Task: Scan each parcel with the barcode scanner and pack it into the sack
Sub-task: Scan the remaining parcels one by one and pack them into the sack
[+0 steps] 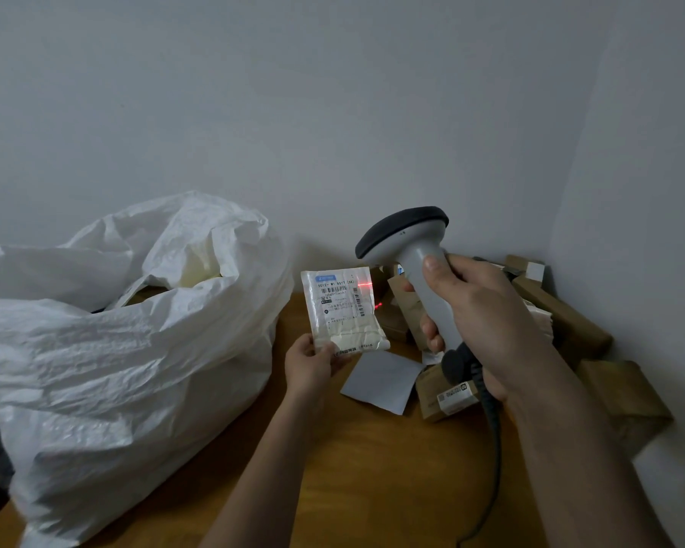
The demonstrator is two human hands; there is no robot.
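My left hand (pixel 309 363) pinches the lower left corner of a small white parcel (pixel 343 310) and holds it upright, its printed label facing me. My right hand (pixel 479 322) grips the handle of a grey barcode scanner (pixel 410 247), whose dark head points left towards the parcel. A red scan line falls on the label's upper right edge. The big white woven sack (pixel 135 330) lies open on the left of the wooden table (pixel 372 468), a pale parcel showing inside its mouth.
Several brown cardboard parcels (pixel 570 326) are heaped in the right corner against the wall. One small box with a label (pixel 447 397) lies near my right wrist. A flat grey sheet (pixel 380 381) lies on the table below the parcel. The scanner's dark cable (pixel 491 468) trails down.
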